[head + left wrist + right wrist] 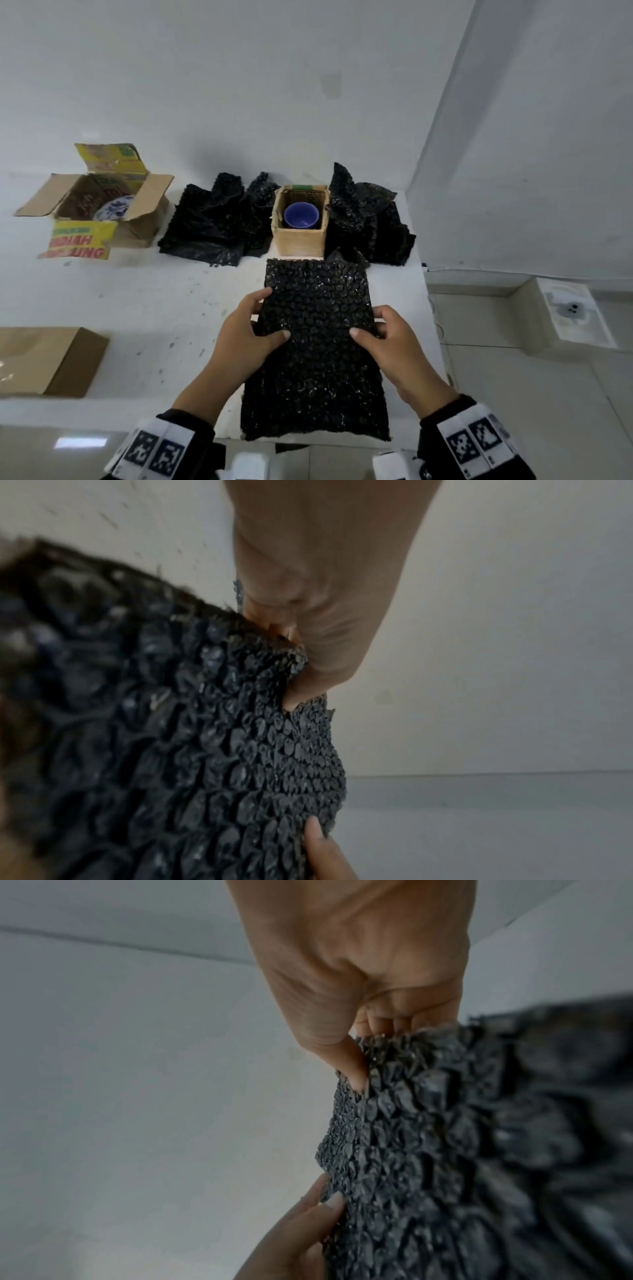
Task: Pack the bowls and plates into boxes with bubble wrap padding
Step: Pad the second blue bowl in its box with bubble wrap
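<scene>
**Black bubble wrap held over the table's near edge**

I see my left hand (248, 334) and right hand (394, 342) pinching the side edges of a black bubble wrap sheet (317, 349) — thumbs on top, fingers beneath. It hangs past the white table (154, 308) edge. Beyond it, a small box (299, 226) holds a blue bowl (301, 215). Bare tabletop lies left. The yellow-flapped carton (96, 205) — holding a plate (114, 209) — reads partly "LING".

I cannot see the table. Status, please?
Left hand and right hand grip black bubble wrap sheet. Blue bowl sits in small box. Path clear.
</scene>
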### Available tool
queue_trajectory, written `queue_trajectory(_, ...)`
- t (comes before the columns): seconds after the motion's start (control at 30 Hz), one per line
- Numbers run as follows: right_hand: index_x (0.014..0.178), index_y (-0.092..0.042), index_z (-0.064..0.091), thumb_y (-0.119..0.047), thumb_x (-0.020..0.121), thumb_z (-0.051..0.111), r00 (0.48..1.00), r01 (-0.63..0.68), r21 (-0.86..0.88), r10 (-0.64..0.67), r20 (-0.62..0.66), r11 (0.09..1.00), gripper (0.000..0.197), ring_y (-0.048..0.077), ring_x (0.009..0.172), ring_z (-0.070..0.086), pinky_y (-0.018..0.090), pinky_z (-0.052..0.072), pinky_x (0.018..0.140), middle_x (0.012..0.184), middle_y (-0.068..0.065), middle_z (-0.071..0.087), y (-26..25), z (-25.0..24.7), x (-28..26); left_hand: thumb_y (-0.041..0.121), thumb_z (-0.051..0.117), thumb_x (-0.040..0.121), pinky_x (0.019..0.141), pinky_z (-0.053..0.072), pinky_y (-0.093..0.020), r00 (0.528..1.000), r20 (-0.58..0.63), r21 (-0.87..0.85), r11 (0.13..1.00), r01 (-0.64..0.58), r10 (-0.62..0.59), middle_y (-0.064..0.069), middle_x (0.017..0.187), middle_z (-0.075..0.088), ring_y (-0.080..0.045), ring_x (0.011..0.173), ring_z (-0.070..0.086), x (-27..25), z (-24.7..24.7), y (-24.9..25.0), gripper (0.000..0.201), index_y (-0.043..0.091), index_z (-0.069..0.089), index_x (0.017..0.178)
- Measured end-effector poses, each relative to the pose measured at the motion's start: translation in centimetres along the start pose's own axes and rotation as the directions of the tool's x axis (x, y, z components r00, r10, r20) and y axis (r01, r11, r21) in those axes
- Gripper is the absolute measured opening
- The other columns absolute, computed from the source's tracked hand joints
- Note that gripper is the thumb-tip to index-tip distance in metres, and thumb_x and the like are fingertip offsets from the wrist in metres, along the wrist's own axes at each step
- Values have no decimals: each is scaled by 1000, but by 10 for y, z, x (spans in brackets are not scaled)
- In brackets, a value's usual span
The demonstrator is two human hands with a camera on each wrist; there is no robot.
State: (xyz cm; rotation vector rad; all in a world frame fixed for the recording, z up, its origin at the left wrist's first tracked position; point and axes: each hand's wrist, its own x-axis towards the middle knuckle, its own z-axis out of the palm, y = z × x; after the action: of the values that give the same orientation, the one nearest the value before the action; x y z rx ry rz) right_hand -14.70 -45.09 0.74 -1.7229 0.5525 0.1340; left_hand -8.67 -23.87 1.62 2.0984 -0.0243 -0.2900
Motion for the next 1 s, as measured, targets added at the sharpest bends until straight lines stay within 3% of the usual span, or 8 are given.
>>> queue_trajectory(0.2,102,-17,53,-18,86,66,989,69,-258,-99,-106,964,20,10,80,57,15,42,61,90,-6,60,13,20,-1,28,65,86,78,38,-19,984,72,252,952,-176,163,12,116,55,-9,97,50,1,-5,-31,53,33,44,134)
queue_trajectory(0.3,111,-21,47,-25,82,70,978,37,-423,-120,-171,906,37,13,85,55,21,41,64,101,-1,56,18,23,-5,26,66,85,88,37,-22,959,87,291,914,-283,269,10,117,54,-13,108,45,1,-6,-43,52,33,47,132)
queue_trajectory(0.4,126,-16,45,-26,73,76,851,251,-666,-489,-194,702,62,19,106,50,27,43,81,114,3,50,8,28,-13,23,72,80,96,40,-31,932,67,294,886,-360,357,9,115,53,-14,109,43,2,-7,-54,51,31,53,127)
queue_trajectory(0.47,135,-18,40,-32,74,72,746,456,-743,-666,18,490,70,20,125,41,35,36,102,131,2,47,-5,37,-16,22,74,78,95,39,-30,921,44,266,884,-384,387,9,119,50,-13,111,44,3,-7,-58,56,31,51,128)
queue_trajectory(0.63,150,-30,8,-57,92,37,723,680,-688,-385,573,253,71,12,144,-11,36,-13,115,157,-12,-1,4,72,-5,13,64,86,90,40,-16,970,80,-99,970,-221,229,26,130,40,4,116,47,0,-3,-60,74,41,20,139)
queue_trajectory(0.83,151,-21,1,-70,83,-4,754,657,-722,-222,619,218,84,12,144,-14,33,-15,113,158,-7,-1,17,85,2,29,41,99,99,38,-12,962,245,-495,868,19,119,17,143,36,10,126,37,-9,-2,-62,46,49,19,134)
queue_trajectory(0.9,151,-19,1,-65,86,2,770,638,-753,-122,627,159,79,14,145,-10,36,-11,115,159,-4,1,12,87,4,59,40,84,105,34,-23,958,264,-489,872,30,116,19,144,34,4,131,34,-10,-1,-61,50,56,21,129)
queue_trajectory(1.0,151,-16,5,-38,98,30,773,632,-765,-29,634,121,63,17,146,-4,40,-4,116,159,0,5,1,90,8,73,30,68,99,34,-18,953,285,-478,877,48,104,24,143,32,5,131,32,-10,1,-63,65,53,24,130)
